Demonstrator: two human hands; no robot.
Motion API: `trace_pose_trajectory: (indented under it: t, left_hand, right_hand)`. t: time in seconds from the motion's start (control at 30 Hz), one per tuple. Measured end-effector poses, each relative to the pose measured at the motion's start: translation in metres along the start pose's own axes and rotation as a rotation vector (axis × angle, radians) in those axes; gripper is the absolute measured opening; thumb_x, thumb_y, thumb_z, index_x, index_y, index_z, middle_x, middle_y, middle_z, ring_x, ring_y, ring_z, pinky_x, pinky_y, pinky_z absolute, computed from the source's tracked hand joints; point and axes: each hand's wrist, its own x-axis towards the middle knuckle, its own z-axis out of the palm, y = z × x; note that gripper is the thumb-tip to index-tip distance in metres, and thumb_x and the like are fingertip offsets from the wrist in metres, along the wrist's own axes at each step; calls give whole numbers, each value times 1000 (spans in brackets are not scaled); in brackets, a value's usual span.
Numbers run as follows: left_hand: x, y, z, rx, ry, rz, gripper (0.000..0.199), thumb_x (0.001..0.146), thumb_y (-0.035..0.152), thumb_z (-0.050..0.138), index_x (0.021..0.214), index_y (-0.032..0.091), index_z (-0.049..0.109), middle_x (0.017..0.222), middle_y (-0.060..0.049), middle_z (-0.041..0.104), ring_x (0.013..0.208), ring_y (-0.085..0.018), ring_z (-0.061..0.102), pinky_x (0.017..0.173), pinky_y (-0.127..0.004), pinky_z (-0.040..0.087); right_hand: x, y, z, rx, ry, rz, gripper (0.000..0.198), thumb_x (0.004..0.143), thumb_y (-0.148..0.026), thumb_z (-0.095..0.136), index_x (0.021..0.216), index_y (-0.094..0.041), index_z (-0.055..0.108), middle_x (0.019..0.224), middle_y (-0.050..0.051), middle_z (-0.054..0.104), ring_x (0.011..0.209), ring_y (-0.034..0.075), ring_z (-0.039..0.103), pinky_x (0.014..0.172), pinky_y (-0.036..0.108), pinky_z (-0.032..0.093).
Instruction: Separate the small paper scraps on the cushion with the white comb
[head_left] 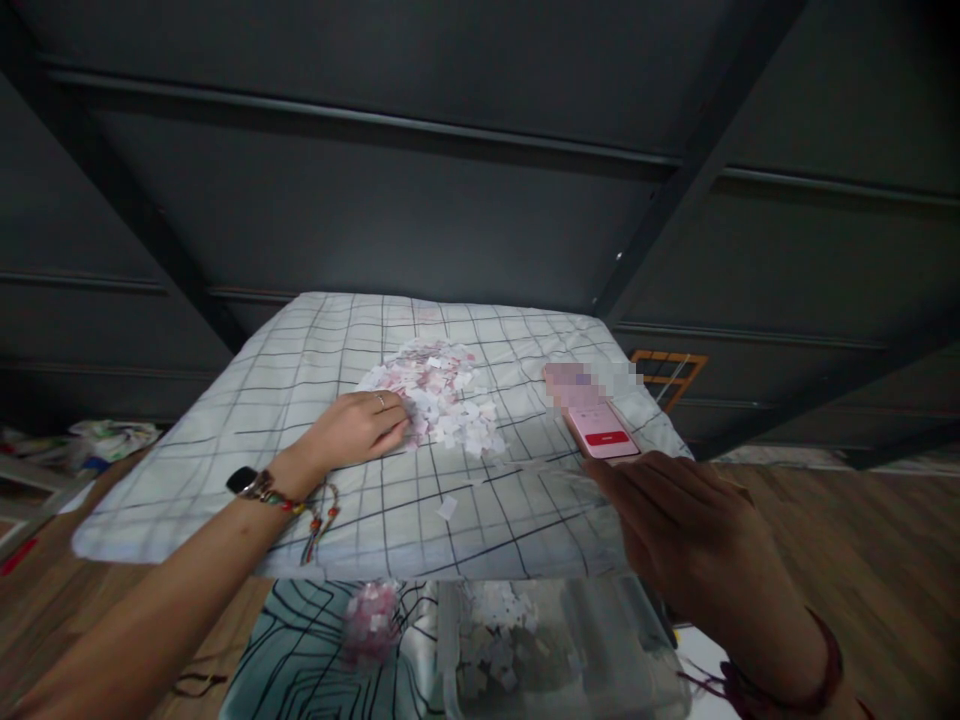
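Observation:
A heap of small white and pink paper scraps lies on a checked white cloth. At the heap's near left edge rests my left hand, with its fingers curled down against the scraps. Whether it pinches any is hidden. My right hand is raised over the cloth's near right edge, its fingers pressed together; what they hold, if anything, is unclear. Just beyond it lies a pink phone with a lit screen, partly blurred. One loose scrap sits apart, nearer to me.
Below the near edge, a clear plastic box holds white scraps. Left of it, a bundle of pink and white scraps lies on teal patterned fabric. A dark panelled wall stands behind the cloth. Wooden flooring shows at right.

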Motion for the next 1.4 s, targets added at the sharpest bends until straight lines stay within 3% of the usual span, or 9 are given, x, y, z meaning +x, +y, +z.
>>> trace_pose_trajectory:
  t: [1.4]
  left_hand:
    - [-1,0,2,6,2,-14,33,92,26,35,77,17,62,75,-2,67,64,-12,60,57,-24,45]
  right_hand:
    - [4,2,8,-12,23,-36,26,81,-2,41,89,-7,66,69,8,63,66,19,51,59,32,42]
